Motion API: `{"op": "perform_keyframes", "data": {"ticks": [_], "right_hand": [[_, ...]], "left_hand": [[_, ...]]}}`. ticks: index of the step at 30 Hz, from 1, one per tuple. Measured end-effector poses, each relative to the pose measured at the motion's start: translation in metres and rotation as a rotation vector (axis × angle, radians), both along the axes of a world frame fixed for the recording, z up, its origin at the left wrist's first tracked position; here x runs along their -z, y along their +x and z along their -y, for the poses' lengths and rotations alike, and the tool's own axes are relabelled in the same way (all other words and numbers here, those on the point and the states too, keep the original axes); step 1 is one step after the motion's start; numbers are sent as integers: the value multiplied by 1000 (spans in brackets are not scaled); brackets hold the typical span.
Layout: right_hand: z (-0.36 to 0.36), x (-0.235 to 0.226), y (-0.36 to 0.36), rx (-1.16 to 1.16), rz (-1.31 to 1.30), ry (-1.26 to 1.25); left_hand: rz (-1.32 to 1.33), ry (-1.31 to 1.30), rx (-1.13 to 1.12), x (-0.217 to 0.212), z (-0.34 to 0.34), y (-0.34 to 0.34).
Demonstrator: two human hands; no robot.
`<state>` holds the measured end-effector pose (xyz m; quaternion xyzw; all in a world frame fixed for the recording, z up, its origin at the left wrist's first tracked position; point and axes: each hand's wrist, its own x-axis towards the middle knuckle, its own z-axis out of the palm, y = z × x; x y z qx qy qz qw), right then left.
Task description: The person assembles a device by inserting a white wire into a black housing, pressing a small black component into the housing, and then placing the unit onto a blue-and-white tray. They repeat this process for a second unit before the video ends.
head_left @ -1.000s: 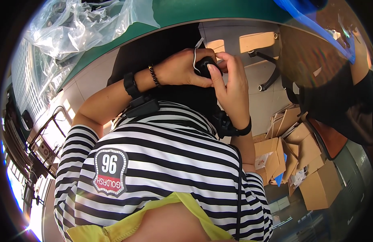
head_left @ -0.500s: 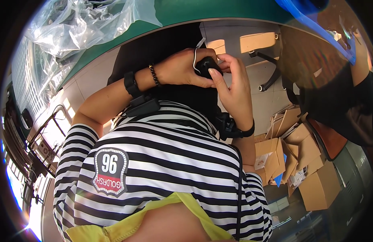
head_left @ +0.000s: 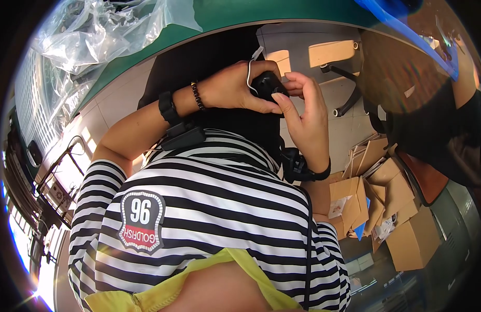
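Over my lap, my left hand (head_left: 231, 87) is curled round a small, rounded black device (head_left: 267, 83), its thumb stretched along the near side. A thin white cable (head_left: 248, 75) with a white plug at its end loops over the fingers of that hand. My right hand (head_left: 309, 117) grips the device from the right: the thumb tip rests on its near right end, and the fingers bend toward its far side. Part of the device is covered by my fingers, so its exact kind cannot be made out.
A green table (head_left: 240, 11) with crumpled clear plastic bags (head_left: 105, 34) lies ahead. Opened cardboard boxes (head_left: 413, 242) are heaped on the floor at right, below a wheeled chair base (head_left: 349, 101). Another person's arm (head_left: 463, 86) shows at far right, near a blue strip (head_left: 406, 34).
My right hand has shifted slightly right and nearer to me, with its thumb slightly lower on the device. The device has tilted a little; my left hand keeps its hold.
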<state>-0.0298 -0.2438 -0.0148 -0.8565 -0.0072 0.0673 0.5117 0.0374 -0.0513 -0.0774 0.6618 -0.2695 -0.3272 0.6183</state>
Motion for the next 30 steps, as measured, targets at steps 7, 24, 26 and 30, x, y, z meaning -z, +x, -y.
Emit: {"op": "perform_keyframes", "data": {"ticks": [7, 24, 26, 30], "right_hand": [[-1, 8, 0, 20, 29, 10], [-12, 15, 1, 23, 146, -147], [-8, 11, 3, -11, 149, -110], [0, 6, 4, -79, 133, -22]], "left_hand": [[-29, 54, 44, -6, 0, 2], [32, 32, -26, -4, 2, -2], [26, 51, -10, -7, 0, 0], [44, 67, 4, -3, -1, 1]]}}
